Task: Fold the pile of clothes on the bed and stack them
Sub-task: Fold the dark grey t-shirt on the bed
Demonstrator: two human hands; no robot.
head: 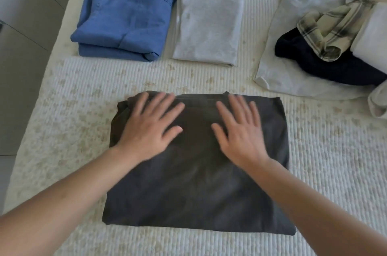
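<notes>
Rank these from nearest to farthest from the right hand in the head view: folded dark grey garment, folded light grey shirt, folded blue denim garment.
1. Folded dark grey garment: directly under the right hand.
2. Folded light grey shirt: beyond the hand, centre of the bed.
3. Folded blue denim garment: far left.

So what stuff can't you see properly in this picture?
1. Unfolded pile, head view: the right edge cuts it off, so its count is unclear.
2. Dark grey garment: folded, both hands cover its top, so its type is hidden.
3. Left hand and right hand: blurred by motion.
4. Blue denim: top edge cuts it.
</notes>
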